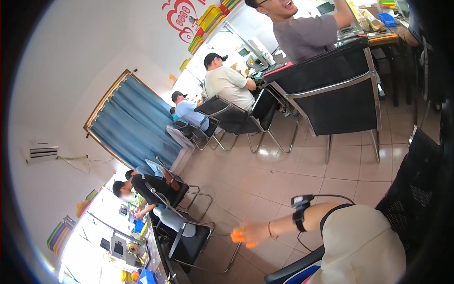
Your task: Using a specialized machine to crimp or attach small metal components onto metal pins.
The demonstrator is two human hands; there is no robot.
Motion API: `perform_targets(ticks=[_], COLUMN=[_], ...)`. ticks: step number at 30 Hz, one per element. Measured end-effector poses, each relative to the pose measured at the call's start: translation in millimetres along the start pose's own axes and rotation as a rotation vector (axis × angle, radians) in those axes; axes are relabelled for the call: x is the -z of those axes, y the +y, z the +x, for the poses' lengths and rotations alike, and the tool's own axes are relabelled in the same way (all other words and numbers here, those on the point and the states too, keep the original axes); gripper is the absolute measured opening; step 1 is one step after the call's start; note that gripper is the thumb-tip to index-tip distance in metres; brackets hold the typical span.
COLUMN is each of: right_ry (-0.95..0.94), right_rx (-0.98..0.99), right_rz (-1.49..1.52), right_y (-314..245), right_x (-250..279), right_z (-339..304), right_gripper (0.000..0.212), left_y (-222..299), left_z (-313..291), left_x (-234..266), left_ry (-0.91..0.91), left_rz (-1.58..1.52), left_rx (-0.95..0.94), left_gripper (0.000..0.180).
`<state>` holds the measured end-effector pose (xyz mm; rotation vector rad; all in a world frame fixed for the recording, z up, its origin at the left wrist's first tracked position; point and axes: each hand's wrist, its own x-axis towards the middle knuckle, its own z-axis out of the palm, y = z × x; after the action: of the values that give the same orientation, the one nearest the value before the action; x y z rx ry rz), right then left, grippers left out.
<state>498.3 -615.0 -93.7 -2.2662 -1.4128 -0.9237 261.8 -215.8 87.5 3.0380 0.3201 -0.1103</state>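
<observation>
My right forearm, in a short beige sleeve, reaches leftward from the lower right. My right hand (254,233) hangs over the tiled floor, away from any bench. Orange coverings (239,235) show at its fingertips; motion smears the fingers, so their closure and any small thing between them cannot be made out. A black strap with a small device (299,213) circles that forearm, and a black cable runs from it. A thin red cord crosses the wrist. My left hand is out of the picture.
Black mesh chair back (414,189) stands at right, a dark armrest (295,265) below. Black metal-framed chairs (331,104) line the benches. Several people sit working. Lower left, a bench holds a blue bin (146,277) and a tape roll (134,247). A blue curtain (139,120) hangs behind.
</observation>
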Motion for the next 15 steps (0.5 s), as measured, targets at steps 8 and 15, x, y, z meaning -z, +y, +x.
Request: perform_targets(ticks=[8, 15], right_ry=[-0.558, -0.683], right_rx=[0.065, -0.156], right_rz=[0.726, 0.648], right_y=[-134.5, -141.6], right_x=[-91.2, -54.2], right_z=[-34.6, -61.5], right_gripper=[0.049, 0.061], left_y=[-38.8, -141.1], left_z=[5.4, 27.9], left_x=[27.7, 122.5], left_ry=[0.266, 0.621], left_rz=[-0.146, -0.126], left_rx=[0.093, 0.226], left_gripper=[0.069, 0.076])
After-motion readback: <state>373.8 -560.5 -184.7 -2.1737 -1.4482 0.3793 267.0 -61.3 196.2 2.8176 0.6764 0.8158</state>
